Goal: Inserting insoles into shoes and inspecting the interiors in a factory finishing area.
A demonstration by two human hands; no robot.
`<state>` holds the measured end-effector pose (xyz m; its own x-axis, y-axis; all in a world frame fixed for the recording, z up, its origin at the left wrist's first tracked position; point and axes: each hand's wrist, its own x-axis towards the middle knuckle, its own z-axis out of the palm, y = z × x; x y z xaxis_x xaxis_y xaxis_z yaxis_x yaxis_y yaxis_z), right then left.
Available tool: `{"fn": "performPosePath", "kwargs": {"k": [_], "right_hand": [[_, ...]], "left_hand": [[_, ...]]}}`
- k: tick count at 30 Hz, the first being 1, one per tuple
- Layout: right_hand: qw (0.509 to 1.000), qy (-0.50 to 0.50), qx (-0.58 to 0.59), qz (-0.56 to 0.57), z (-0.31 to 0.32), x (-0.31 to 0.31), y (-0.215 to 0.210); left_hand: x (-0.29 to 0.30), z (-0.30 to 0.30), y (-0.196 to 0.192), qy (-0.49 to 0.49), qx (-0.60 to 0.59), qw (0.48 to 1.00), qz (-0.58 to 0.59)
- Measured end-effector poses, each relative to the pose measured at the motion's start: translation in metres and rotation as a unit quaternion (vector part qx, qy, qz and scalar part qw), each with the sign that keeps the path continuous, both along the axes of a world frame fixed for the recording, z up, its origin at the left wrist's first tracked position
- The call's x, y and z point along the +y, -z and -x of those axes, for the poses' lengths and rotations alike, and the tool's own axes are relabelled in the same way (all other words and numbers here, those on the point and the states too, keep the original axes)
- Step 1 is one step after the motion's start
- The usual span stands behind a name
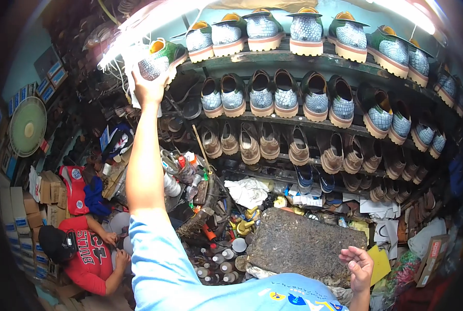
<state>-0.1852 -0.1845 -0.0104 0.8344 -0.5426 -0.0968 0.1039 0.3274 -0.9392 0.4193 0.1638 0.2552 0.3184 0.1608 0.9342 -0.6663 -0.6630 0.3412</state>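
Note:
My left arm is stretched far up to the left end of the top shelf (273, 58). There my left hand (149, 89) is closed round the heel of a shoe (159, 61) with a silvery-blue scaled pattern and green upper, next to a bright lamp tube. Glare hides part of the fingers. Down at the right, my right hand (359, 267) holds nothing, its fingers loosely bent and apart, over the edge of a worn dark work block (306, 243). Several matching shoes (306, 33) stand along the top shelf, to the right of my left hand.
Lower racks carry more blue-green shoes (261, 96) and brown shoes (300, 147). Bottles (226, 267) and tools crowd the floor beside the block. A person in a red shirt (91, 259) sits at the lower left. A fan (28, 127) stands at the far left.

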Motion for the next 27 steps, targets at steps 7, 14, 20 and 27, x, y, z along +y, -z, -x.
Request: {"fn": "performPosePath", "kwargs": {"k": [7, 14, 20, 27], "right_hand": [[0.998, 0.033, 0.039, -0.022, 0.012, 0.003, 0.01], [0.995, 0.058, 0.077, 0.012, 0.01, 0.002, 0.009], [0.996, 0.027, 0.072, 0.042, 0.01, 0.003, 0.007], [0.991, 0.065, 0.099, 0.064, 0.017, 0.008, 0.008]], "left_hand": [[-0.004, -0.041, -0.008, 0.053, 0.067, 0.996, -0.013], [-0.065, -0.046, -0.038, -0.118, -0.155, 0.976, -0.097], [-0.049, -0.11, -0.088, -0.202, -0.132, 0.933, -0.266], [-0.049, -0.025, -0.036, -0.12, -0.202, 0.968, -0.083]]}}
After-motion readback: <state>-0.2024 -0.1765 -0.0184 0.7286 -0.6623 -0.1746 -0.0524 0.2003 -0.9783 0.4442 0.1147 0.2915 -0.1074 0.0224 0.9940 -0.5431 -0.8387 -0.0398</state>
